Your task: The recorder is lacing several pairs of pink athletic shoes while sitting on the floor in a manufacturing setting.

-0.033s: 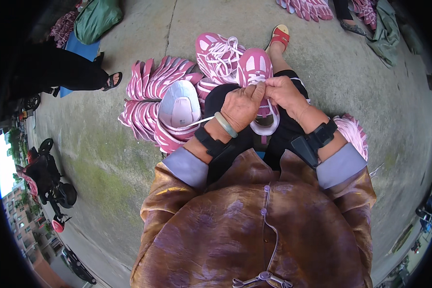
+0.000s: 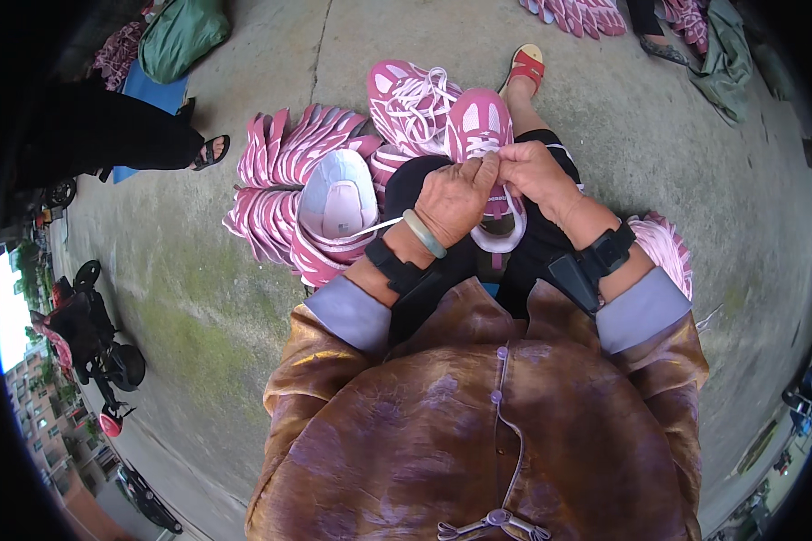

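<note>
Between the dark trouser legs [image 2: 403, 185], toe pointing away from the body, lies the pink shoe upper [image 2: 480, 113] being worked, the landmark for what follows. Over its throat, the left hand [image 2: 456, 194] and right hand [image 2: 537, 176] meet tip to tip at the white laces [image 2: 484, 142]. Fingers of both are bent and bunched together; whether they pinch a lace cannot be told, since the fingertips cover the spot. Compared with the view immediately preceding, no clear change is visible: hands and upper keep the same positions, which suggests that fine fingerwork at the throat remains in hand. To the left of the worked upper, just beside its toe, sits a second laced upper [image 2: 395, 83], its laces lying loose on top. Farther left are nested rows of pink uppers [image 2: 271, 153], with one pale-lined upper [image 2: 338, 194] turned opening upward; a white strand [image 2: 376, 229] runs from it toward the left wrist. Well to the right, beyond the right forearm, lies a pale pink bundle [image 2: 666, 252], partly hidden.
</note>
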### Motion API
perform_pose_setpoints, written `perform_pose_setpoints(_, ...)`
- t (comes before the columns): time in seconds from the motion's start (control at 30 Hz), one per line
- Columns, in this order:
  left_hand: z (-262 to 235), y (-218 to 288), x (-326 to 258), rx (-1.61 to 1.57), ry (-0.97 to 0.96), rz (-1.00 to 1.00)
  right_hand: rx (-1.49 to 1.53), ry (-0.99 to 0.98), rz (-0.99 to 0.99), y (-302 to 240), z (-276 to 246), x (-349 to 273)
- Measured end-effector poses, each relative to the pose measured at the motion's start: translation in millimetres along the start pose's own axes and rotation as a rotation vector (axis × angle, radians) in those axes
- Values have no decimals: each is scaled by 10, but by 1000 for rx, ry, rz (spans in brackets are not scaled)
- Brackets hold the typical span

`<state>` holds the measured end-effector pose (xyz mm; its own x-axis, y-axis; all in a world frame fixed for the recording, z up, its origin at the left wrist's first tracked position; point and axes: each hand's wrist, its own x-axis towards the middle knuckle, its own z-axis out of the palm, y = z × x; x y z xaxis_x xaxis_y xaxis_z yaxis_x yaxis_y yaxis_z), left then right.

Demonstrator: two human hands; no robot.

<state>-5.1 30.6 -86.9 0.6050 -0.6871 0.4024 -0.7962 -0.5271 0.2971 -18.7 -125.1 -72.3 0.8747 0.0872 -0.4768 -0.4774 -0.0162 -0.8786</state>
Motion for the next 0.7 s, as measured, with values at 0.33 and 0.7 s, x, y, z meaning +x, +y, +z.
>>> perform_pose_setpoints(0.33, -66, 4, -57, 87, -46, 6, -183, -88, -55, 38, 58, 60)
perform_pose_setpoints(0.7, 79, -97, -270, 125, -132, 21, -173, -196, 44, 225, 52, -30)
